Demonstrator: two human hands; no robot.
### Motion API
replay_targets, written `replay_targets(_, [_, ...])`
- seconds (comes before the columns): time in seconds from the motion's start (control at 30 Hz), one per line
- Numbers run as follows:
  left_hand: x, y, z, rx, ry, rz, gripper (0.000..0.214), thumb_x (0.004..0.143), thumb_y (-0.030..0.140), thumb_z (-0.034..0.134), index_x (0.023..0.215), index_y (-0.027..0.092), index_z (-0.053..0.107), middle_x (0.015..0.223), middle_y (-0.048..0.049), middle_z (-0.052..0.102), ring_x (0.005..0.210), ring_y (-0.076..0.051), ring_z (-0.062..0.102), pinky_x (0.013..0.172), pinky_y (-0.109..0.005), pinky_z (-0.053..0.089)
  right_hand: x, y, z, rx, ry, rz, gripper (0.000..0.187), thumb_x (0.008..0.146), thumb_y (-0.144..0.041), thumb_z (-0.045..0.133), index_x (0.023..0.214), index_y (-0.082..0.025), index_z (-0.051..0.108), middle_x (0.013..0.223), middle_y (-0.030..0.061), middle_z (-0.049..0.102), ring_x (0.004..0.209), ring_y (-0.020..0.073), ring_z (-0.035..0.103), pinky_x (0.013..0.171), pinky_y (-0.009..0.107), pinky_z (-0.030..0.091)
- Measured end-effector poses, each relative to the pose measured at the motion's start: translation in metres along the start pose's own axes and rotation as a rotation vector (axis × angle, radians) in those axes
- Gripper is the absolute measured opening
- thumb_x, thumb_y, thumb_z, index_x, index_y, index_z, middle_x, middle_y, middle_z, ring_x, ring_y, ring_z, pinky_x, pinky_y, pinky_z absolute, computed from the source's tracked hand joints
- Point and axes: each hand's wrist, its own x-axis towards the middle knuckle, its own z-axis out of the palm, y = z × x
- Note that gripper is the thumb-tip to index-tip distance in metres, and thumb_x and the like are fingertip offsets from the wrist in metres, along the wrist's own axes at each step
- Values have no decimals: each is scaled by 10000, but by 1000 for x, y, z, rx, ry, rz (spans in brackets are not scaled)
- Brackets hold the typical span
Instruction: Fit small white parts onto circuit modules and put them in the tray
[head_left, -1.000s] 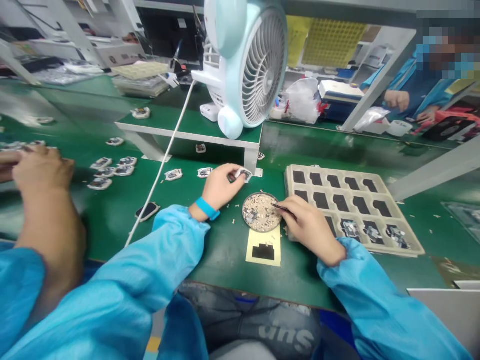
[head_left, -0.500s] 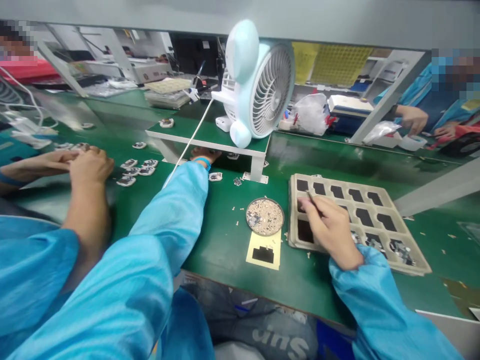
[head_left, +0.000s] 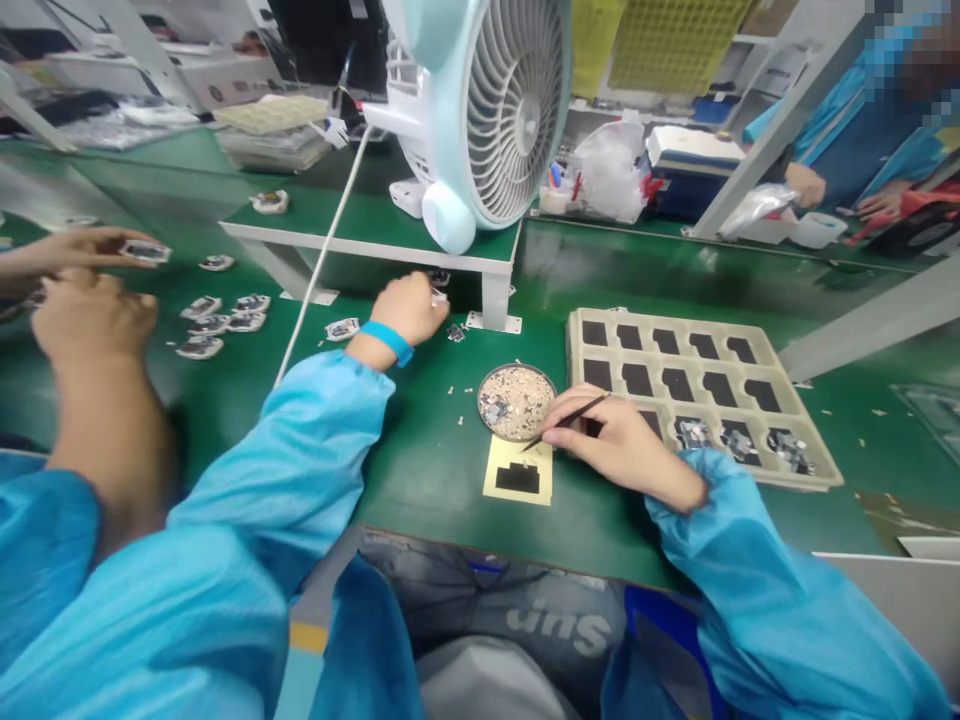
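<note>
My left hand (head_left: 409,307) is curled closed near the foot of the small green stand (head_left: 352,238), with a small component at its fingertips; I cannot make out if it grips it. A blue wristband sits on that wrist. My right hand (head_left: 611,442) pinches thin dark tweezers (head_left: 568,421), whose tip points down-left to the edge of the round dish (head_left: 517,402) full of tiny pale parts. Below the dish lies a yellow card with a black cut-out (head_left: 518,473). The beige compartment tray (head_left: 697,392) lies just right of my right hand.
A pale blue desk fan (head_left: 480,110) stands on the stand, its white cable (head_left: 319,258) running down-left. Several small components (head_left: 217,325) lie on the green mat at left. Another person's hands (head_left: 82,300) work at far left; a further person sits at back right.
My left hand pulled back from under the stand toward its right leg. My right hand left the tray and brought the tweezers down to the dish's near edge. The view tilted down.
</note>
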Motion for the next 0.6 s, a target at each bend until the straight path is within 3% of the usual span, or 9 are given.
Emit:
replay_targets(0.03, [-9, 8, 5, -97, -46, 51, 321, 874, 288, 731, 1145, 131, 662, 1121, -148, 700, 1026, -310, 671, 941, -442, 527, -1, 0, 2, -34, -4, -31, 120, 893, -343, 759, 903, -227, 788, 937, 46, 785, 949, 209, 706, 918, 405, 546])
replay_targets(0.13, [-38, 31, 23, -612, -381, 151, 296, 848, 309, 752, 1083, 150, 667, 898, -80, 714, 712, -211, 673, 678, -344, 559, -4, 1, 9, -172, 3, -78, 99, 896, -333, 764, 931, -241, 774, 933, 25, 787, 941, 204, 696, 932, 420, 510])
replay_targets(0.2, [-56, 42, 32, -836, -478, 162, 270, 838, 307, 760, 1036, 147, 671, 829, -61, 706, 671, -181, 662, 629, -306, 549, -5, 2, 13, -238, -10, -90, 98, 897, -332, 767, 949, -249, 764, 941, 15, 791, 948, 202, 696, 949, 426, 486])
replay_targets(0.37, [-80, 47, 42, -1011, -472, 59, 245, 857, 309, 742, 1033, 141, 714, 925, -91, 760, 783, -187, 712, 684, -289, 577, -5, 4, 16, -268, -41, -77, 132, 903, -368, 759, 967, -254, 757, 955, 24, 793, 955, 209, 707, 948, 428, 468])
replay_targets(0.6, [-94, 51, 48, -1135, -510, -41, 262, 843, 299, 758, 1051, 147, 713, 877, -79, 765, 657, -161, 696, 496, -216, 534, -4, 2, 16, -264, -40, -69, 109, 899, -346, 767, 963, -259, 751, 944, 11, 783, 935, 194, 700, 924, 407, 461])
